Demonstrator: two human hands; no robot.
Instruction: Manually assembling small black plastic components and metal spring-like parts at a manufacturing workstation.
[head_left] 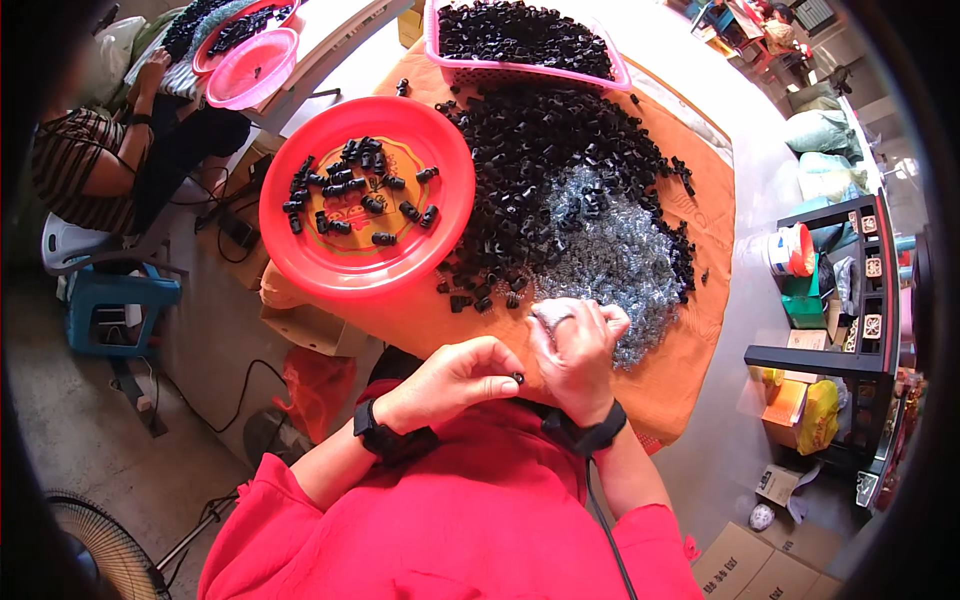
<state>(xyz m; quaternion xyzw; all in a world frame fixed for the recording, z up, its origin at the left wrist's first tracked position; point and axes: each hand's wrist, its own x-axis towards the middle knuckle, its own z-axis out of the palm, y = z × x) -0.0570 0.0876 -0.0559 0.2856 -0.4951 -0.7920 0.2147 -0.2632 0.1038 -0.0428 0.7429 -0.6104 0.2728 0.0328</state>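
My left hand (450, 382) is closed in a pinch around a small black plastic piece (518, 378), which pokes out past the fingertips. Just to its right, my right hand (578, 350) has its fingers curled together at the near edge of a heap of small silvery coil springs (625, 260). A whitish wrap (551, 313) shows at its fingers; what they grip is hidden. Behind the springs spreads a large pile of small black plastic parts (530, 135). Several black cylindrical pieces (383, 239) lie on a round red tray (455, 190) to the left.
An orange cloth (690, 370) covers the table. At its far side stands a pink basket (530, 76) full of black parts. Another person (110, 155) sits at the far left beside a pink bowl (270, 85). A blue stool (120, 300), a fan (95, 550) and a black shelf (820, 360) stand around.
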